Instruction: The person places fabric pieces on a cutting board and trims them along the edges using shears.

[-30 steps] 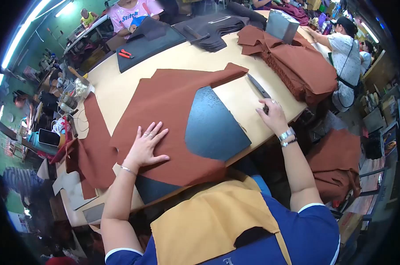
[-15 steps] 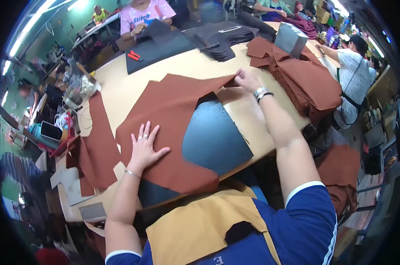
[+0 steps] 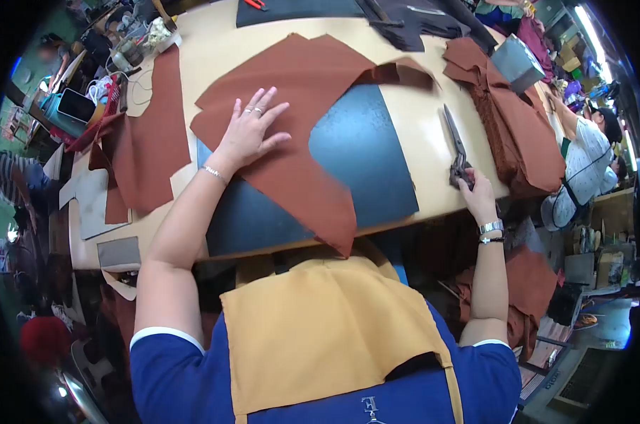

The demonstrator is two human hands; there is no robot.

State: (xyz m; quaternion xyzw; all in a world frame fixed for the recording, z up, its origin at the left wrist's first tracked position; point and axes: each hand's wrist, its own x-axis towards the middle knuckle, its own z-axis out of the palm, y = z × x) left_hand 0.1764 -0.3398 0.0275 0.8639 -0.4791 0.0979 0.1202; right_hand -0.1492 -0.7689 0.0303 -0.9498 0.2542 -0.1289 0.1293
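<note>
A large rust-brown piece of material (image 3: pixel 292 85) lies over a dark board (image 3: pixel 369 141) on the table (image 3: pixel 412 106). My left hand (image 3: pixel 253 131) rests on the material's left part, its fingers spread. To the right of the board, my right hand (image 3: pixel 479 194) is closed on the handles of dark scissors (image 3: pixel 455 138), whose blades point away from me over the table. The far right end of the material is folded up in a curl. The front tip hangs at the table's near edge.
Folded brown material (image 3: pixel 507 127) and a metal block (image 3: pixel 518 63) stand at the right. More brown material (image 3: pixel 157 141) lies at the left, near a red basket (image 3: pixel 97 116). Dark sheets (image 3: pixel 422 21) are at the far side. A person (image 3: pixel 592 152) is at the right.
My right hand has let go of the material's far corner, come back toward me and taken hold of the scissors. The material has shifted, and my view has tilted down.
</note>
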